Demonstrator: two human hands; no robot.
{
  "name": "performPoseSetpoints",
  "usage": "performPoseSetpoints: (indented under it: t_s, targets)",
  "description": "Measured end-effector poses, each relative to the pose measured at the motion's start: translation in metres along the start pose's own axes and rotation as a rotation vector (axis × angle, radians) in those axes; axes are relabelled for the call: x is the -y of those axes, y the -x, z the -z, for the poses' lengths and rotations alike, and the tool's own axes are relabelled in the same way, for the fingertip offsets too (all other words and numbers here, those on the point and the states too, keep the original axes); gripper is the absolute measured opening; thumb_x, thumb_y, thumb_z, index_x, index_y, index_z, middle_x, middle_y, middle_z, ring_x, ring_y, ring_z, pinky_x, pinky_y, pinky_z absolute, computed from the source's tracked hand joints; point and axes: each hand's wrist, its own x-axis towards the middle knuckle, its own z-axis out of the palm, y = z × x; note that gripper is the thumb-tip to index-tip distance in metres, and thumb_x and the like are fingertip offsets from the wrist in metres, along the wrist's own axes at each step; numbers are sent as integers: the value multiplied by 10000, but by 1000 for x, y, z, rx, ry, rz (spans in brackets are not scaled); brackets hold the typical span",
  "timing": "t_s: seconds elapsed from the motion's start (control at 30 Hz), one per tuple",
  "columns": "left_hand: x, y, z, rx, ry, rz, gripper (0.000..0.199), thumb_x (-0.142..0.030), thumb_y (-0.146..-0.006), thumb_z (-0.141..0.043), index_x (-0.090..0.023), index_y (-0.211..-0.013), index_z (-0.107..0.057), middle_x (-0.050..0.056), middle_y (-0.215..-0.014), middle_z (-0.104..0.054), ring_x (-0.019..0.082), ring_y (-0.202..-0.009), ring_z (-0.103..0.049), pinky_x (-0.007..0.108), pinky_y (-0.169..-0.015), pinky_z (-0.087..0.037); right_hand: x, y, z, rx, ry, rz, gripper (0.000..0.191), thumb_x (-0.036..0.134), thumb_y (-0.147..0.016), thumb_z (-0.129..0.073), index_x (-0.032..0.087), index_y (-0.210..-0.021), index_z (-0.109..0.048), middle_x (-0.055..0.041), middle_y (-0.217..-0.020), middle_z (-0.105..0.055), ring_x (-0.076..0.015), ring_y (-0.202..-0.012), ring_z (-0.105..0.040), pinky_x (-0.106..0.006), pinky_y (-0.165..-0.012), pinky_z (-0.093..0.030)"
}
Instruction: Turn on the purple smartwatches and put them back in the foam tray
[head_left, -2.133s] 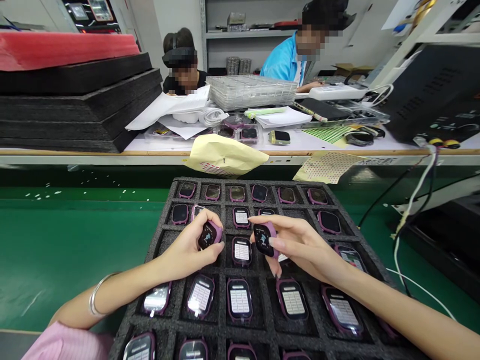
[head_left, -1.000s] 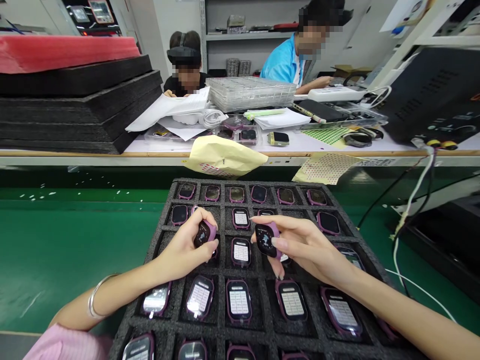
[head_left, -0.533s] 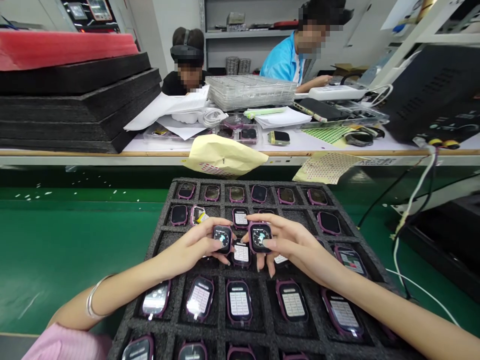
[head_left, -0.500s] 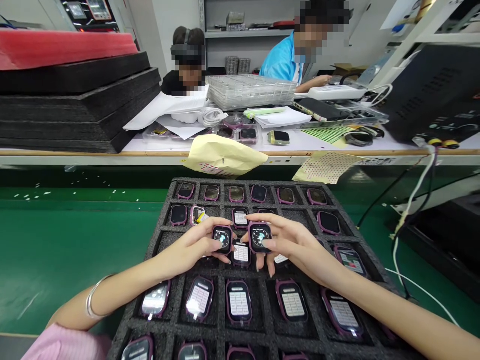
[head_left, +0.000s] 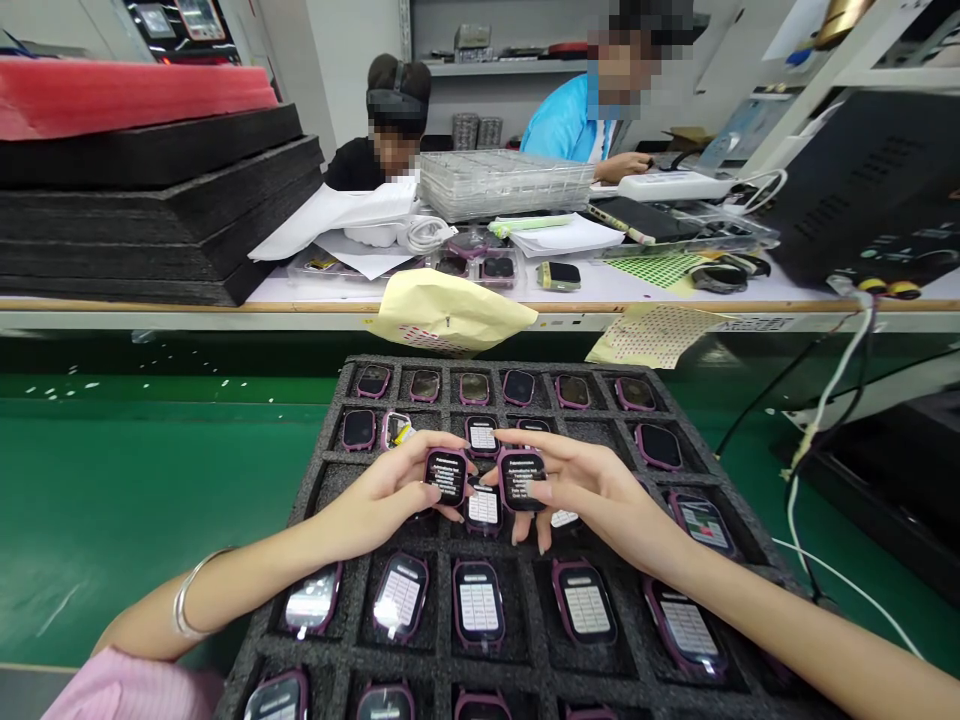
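My left hand (head_left: 382, 490) pinches one watch (head_left: 446, 477), my right hand (head_left: 577, 490) a second watch (head_left: 522, 480), screens turned toward me to read, over twelve o'clock of the foam tray (head_left: 360, 372).

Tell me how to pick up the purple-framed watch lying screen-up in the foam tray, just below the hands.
Pinch the purple frame of the watch by its two long sides, coming straight down from above. It lies flat in its cell of the foam tray, so the long edges look easiest to reach, and your fingers stay off the screen.

The head-worn camera looks forward and down, close above a black foam tray (head_left: 480, 364).
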Motion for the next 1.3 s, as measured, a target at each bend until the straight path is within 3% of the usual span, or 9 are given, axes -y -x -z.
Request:
performPoseSetpoints:
  t_s: [0.23, 0.47, 0.7, 0.9, 1.0, 1.07, 1.13, 1.2, 1.3]
  targets:
    - [2, 0, 1, 5, 3, -22, 356, -95, -862, -496, -197, -1203, -506, 78, -1123, -543, 201, -1022, -557, 370, -842, -572, 1, 0, -1, -35, 46, 18, 461, 240, -883, -657, 151, -1312, -512, -123, -1009, -698, -170, -589, -698, -215, -470, -559]
    - [0, -1, -1, -30, 2, -46, 278, -143, -890, -542, -180, -1165, -526, 80, -1080, -592, 191, -961, -616, 304, -761, -599, -2, 1, 4, 25, -42, 85, 355, 383, -964, -535, 193, -1260, -578, -128, -999, -705, -198, -607, -703, -234, -462, -554]
    - [2, -1, 0, -87, 19, -65, 239, -187, -866, -610, -165, -1100, -568, 68, -981, -634, 171, -837, -644, 261, -640, -605, 0, 0, 3, 21, -38, 66, 344, 373, -962, -541, 185, -1247, -588, -133, -979, -706, -192, -589, -697, -222, -454, -542]
    - [1, -1, 3, -86, 20, -79, 248, -225, -862, -613, -164, -1099, -574, 85, -994, -640, 199, -849, -657, 286, -637, -603, -1, 1, 3, 31, -28, 91, 374, 339, -958, -548, 190, -1300, -530, -136, -1031, -686, -181, -621, -696, -226, -480, -552]
    - [1, -2, 2, -84, 17, -75, 249, -221, -861, -604, -162, -1099, -562, 88, -1001, -628, 203, -858, -655, 290, -642, -598, 3, 0, 6, 48, 11, 85, 532, 247, -870, -674, 214, -1351, -448, -124, -1101, -646, -183, -671, -692, -251, -515, -569]
    - [0, -1, 0, -65, 3, -78, 292, -201, -846, -617, -175, -1125, -536, 85, -1025, -612, 200, -881, -647, 292, -668, -592, 10, 1, 13, 55, 79, 66, 665, 210, -816, -724, 223, -1386, -381, -118, -1115, -628, -200, -710, -689, -288, -549, -581]
    - [-1, 4, 0, -45, -51, -77, 397, -156, -809, -652, -205, -1171, -495, 72, -1070, -588, 189, -928, -631, 295, -750, -575, 18, 2, 26, 7, 219, 50, 679, 245, -804, -729, 198, -1382, -375, -100, -1029, -644, -221, -744, -683, -327, -603, -581]
    - [-2, 16, 5, -54, -173, -61, 488, -118, -787, -668, -241, -1212, -460, 58, -1126, -558, 180, -986, -610, 297, -850, -538, 24, 4, 43, -106, 476, 51, 603, 323, -799, -724, 166, -1317, -459, -62, -877, -644, -221, -716, -659, -344, -626, -558]
    - [-3, 39, 25, -166, -492, -54, 411, -198, -849, -613, -277, -1225, -466, 58, -1211, -514, 202, -1037, -588, 312, -850, -530, 24, 7, 72, -253, 961, 111, 482, 441, -785, -701, 169, -1172, -607, -39, -809, -588, -197, -627, -577, -344, -586, -501]
